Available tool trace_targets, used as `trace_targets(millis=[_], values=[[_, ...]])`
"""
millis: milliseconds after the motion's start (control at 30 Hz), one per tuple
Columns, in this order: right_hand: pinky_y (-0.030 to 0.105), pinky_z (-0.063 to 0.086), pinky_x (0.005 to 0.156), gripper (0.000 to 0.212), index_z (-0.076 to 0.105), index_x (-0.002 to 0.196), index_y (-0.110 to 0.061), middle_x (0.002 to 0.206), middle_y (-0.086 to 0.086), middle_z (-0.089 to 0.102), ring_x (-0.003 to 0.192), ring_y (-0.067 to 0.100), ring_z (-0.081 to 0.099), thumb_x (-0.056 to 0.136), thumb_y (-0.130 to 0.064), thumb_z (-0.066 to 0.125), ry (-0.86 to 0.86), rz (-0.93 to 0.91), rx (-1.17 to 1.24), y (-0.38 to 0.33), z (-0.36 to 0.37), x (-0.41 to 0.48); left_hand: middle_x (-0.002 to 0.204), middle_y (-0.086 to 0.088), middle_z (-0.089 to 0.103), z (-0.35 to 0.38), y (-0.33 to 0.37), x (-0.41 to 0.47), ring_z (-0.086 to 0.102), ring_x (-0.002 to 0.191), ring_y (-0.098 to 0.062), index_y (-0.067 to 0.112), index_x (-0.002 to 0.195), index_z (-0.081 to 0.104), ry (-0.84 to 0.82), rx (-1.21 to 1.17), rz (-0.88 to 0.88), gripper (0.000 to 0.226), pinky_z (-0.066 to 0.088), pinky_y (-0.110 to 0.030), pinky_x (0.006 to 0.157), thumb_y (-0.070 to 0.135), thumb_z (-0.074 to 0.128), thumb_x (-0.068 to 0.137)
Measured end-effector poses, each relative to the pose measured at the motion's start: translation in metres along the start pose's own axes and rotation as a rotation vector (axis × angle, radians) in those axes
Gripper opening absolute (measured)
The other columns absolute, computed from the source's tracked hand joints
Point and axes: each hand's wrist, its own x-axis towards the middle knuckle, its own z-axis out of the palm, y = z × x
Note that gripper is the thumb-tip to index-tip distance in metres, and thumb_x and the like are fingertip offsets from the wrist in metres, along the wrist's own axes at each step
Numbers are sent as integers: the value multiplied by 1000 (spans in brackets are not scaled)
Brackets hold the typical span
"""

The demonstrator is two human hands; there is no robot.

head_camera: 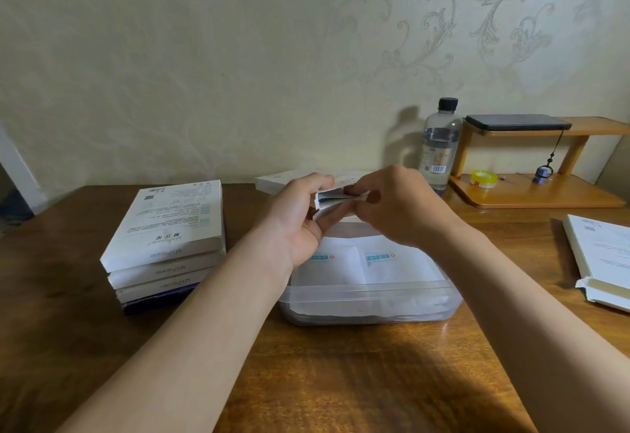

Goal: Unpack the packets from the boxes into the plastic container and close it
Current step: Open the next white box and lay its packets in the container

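both hands point(300, 218) open box point(332, 198)

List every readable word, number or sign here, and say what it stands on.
"MAXPower", upside down: spines of the stacked white cardboard boxes.
Red cross sign: white packets in the clear plastic container; teal wording blurred.
Barcode: clear plastic bottle label; print too small.
QR code: top stacked box's face; fine print unreadable.

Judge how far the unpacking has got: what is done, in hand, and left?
Done: packets lie in the open plastic container, and an opened box lies at right. In hand: left hand holds a box; right hand pinches its open end. Left: the stack of boxes, then closing.
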Motion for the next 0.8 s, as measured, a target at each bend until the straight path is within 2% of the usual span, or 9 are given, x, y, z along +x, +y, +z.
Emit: trace_targets(millis=[100,167,300,433,500,600,633,700,800], values=[[40,57,69,15,78,98,-33,78,-8,71,73,20,64,86,-32,70,61,-4,-34,4,0,3,117,-26,68,0,0,0,74,73,-32,-3,101,64,15,-2,-3,11,63,-33,57,-6,64,90],[40,57,68,10,79,92,-33,73,-11,70,71,19,65,84,-32,74,55,-10,-41,5,-3,4,109,-24,72,0,-1,-1,74,73,-32,-2,97,66,18,6,-7,9,64,-33,59,-6,63,90],[25,50,58,4,78,77,-28,61,-11,68,61,8,63,79,-25,81,43,-39,58,10,-16,4,86,-18,75,4,-2,-3,74,67,-26,-1,92,68,-14,-4,-21,9,64,-31,63,-7,61,91],[12,48,60,14,75,71,-30,64,-18,70,64,-1,66,77,-22,84,29,-128,211,11,-31,1,92,-18,72,2,0,2,71,81,-29,0,92,66,43,-20,4,9,63,-31,67,-7,62,90],[8,44,68,22,71,67,-38,74,-24,68,77,-9,63,77,-23,84,49,-158,250,14,-36,1,101,-20,70,1,0,5,70,90,-31,1,99,64,72,-30,17,12,64,-32,67,-7,63,90],[26,48,89,11,74,70,-32,95,-12,67,99,2,63,74,-28,83,51,-184,504,14,-41,0,109,-20,66,-1,0,6,69,90,-30,-1,115,63,56,-75,40,27,63,-31,58,-6,66,89],[30,51,85,8,74,72,-28,90,-6,69,93,8,65,76,-26,81,61,-199,630,14,-41,1,110,-19,63,-1,0,6,68,89,-30,-1,111,63,49,-91,44,23,63,-31,57,-5,66,89],[25,50,67,10,71,76,-22,75,-3,67,70,9,61,82,-19,78,168,-200,776,14,-39,2,112,-18,59,0,1,5,66,88,-29,1,97,63,52,-107,36,9,64,-34,61,-3,66,90],[31,48,69,12,69,76,-25,74,0,64,71,17,59,81,-20,78,388,-137,911,13,-38,8,112,-16,57,0,1,7,64,95,-30,2,90,63,64,-86,37,6,65,-36,66,-3,66,89]])
